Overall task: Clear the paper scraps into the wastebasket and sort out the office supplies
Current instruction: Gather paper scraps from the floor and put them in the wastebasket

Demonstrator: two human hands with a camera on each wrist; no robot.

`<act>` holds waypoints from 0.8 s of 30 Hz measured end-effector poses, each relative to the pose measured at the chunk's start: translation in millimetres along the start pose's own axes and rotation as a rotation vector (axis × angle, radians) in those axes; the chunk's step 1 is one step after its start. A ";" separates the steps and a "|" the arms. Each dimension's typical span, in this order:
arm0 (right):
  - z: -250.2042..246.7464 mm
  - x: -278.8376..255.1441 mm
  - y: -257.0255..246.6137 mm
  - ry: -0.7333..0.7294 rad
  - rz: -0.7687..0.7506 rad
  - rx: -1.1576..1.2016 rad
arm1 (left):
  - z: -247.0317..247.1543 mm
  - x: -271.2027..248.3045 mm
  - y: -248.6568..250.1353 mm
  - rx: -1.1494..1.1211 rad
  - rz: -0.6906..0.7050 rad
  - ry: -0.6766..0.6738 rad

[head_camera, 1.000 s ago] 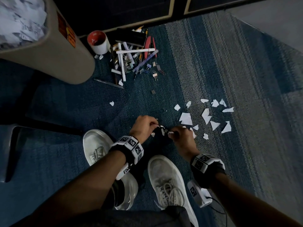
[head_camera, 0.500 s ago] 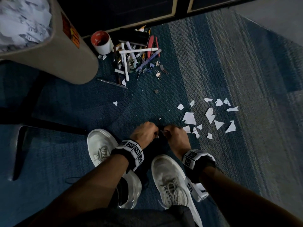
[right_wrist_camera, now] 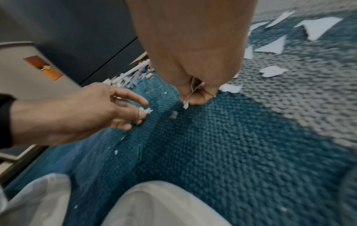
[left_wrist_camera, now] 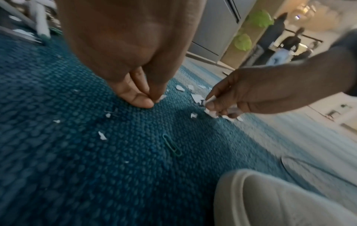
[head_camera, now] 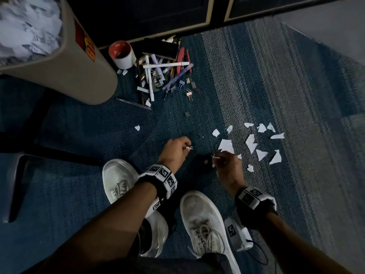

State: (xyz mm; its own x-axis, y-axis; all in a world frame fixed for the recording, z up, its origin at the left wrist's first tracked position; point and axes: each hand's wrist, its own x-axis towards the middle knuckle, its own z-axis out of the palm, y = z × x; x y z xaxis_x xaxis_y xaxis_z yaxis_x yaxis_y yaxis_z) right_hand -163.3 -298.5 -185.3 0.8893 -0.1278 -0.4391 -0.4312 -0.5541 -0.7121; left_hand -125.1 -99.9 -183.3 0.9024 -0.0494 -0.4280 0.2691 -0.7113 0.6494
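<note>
My left hand (head_camera: pixel 178 148) hovers low over the blue carpet and pinches a tiny white paper scrap (left_wrist_camera: pixel 161 97) between thumb and fingertip. My right hand (head_camera: pixel 225 161), a short way to its right, grips a small bunch of white scraps (right_wrist_camera: pixel 190 95) in curled fingers. Several larger torn paper scraps (head_camera: pixel 251 142) lie scattered on the carpet to the right. A beige wastebasket (head_camera: pixel 65 62), filled with paper, stands at the upper left. A heap of pens, markers and binder clips (head_camera: pixel 164 76) lies beside it, next to a red-and-white cup (head_camera: pixel 122 54).
A green paper clip (left_wrist_camera: pixel 172 145) lies on the carpet between my hands and my white shoes (head_camera: pixel 199 218). Dark cabinet fronts (head_camera: pixel 158 14) run along the top. A dark chair base (head_camera: pixel 15 175) sits at the left. People stand far off in the left wrist view.
My hands were touching in front of my shoes; they have now drawn apart, each keeping hold of scraps, with the right hand shifted rightward toward the scattered pieces.
</note>
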 end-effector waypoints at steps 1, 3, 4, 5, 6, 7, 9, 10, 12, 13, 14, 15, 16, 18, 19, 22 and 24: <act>-2.5 1.0 5.3 0.040 0.031 0.008 | 2.2 -0.1 0.5 0.014 0.000 -0.012; -7.4 -0.5 14.7 0.102 0.062 0.024 | 5.5 0.8 1.8 0.086 0.019 -0.041; -9.5 -3.0 16.8 0.121 0.064 0.027 | 7.2 1.6 2.1 0.135 0.039 -0.051; -10.6 -5.5 18.5 0.131 0.059 0.027 | 8.9 2.5 2.3 0.175 0.055 -0.055; -10.8 -7.9 18.7 0.131 0.055 0.026 | 10.0 2.6 3.5 0.206 0.060 -0.058; -9.5 -8.9 20.6 0.122 0.050 0.019 | 10.7 2.6 4.9 0.232 0.060 -0.056; -5.7 -8.2 25.9 0.088 0.039 -0.025 | 10.9 1.3 9.4 0.280 0.058 -0.063; -4.1 -7.6 27.6 0.068 0.028 -0.047 | 10.7 0.7 11.9 0.301 0.059 -0.067; -1.5 -7.4 27.9 0.045 -0.017 -0.088 | 10.4 0.8 16.4 0.345 0.062 -0.069; -1.3 -7.6 26.1 0.040 -0.038 -0.113 | 10.7 2.0 18.2 0.365 0.060 -0.073; -1.7 -7.5 23.5 0.035 -0.050 -0.139 | 10.7 3.2 19.7 0.379 0.053 -0.079; -2.5 -7.3 21.2 0.028 -0.057 -0.156 | 11.0 4.6 20.5 0.382 0.039 -0.087; -3.8 -7.0 18.1 0.022 -0.049 -0.148 | 11.1 5.9 21.3 0.371 0.028 -0.093; -10.1 -4.9 13.5 0.024 0.000 -0.089 | 12.9 9.0 23.7 0.327 0.037 -0.100; -15.3 -2.5 13.1 0.039 0.030 -0.058 | 14.8 10.0 26.3 0.298 0.053 -0.104; -34.7 5.0 14.9 0.097 0.108 -0.069 | 21.7 11.7 39.1 0.202 0.093 -0.103; -45.2 7.5 16.1 0.121 0.121 -0.086 | 27.3 13.0 44.1 0.135 0.094 -0.107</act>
State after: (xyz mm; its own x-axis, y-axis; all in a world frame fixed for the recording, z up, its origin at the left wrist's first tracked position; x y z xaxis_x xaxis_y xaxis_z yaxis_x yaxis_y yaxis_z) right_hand -156.6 -345.6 -175.3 0.8457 -0.2926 -0.4463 -0.5262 -0.5963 -0.6062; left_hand -110.7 -151.0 -177.4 0.8784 -0.1892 -0.4390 0.1314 -0.7873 0.6023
